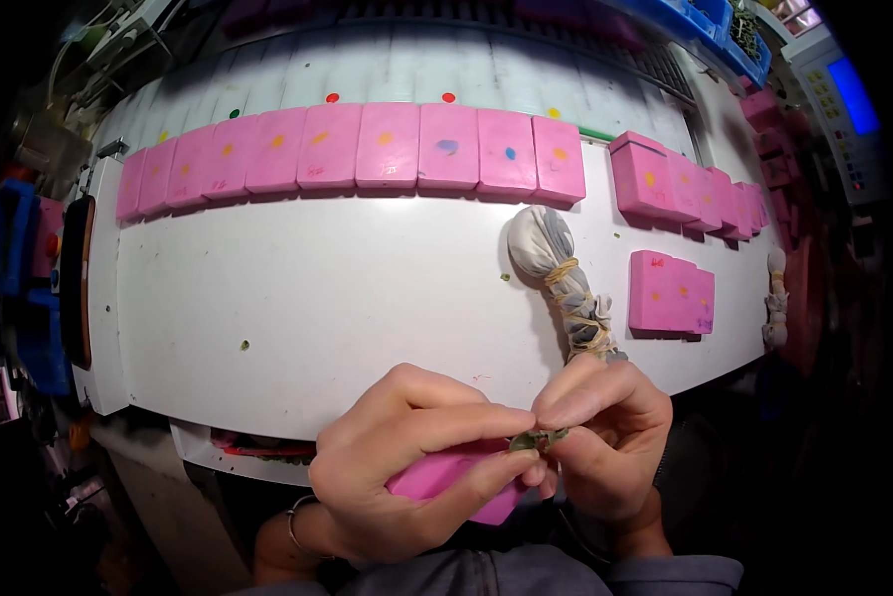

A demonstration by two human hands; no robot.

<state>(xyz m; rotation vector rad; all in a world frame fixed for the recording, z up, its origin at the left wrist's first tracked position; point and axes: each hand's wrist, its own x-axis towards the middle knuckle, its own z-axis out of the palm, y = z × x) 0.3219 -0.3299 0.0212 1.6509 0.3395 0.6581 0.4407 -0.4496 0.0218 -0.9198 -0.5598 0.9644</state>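
Note:
My left hand is closed around a bright pink block just beyond the table's front edge, its fingertips at a small, crumpled green piece above the block. My right hand meets it from the right, thumb and index finger pinched on that same green piece; its other fingers are partly hidden. Just behind my hands, on the white table, lies a grey and white cloth bundle wound with tan bands. Several pink blocks with coloured spots stand in a long row farther back.
More pink blocks form groups at the right, near another small cloth bundle. A control panel with a blue screen and blue bins are at the back right. Blue containers and a long dark object edge the left.

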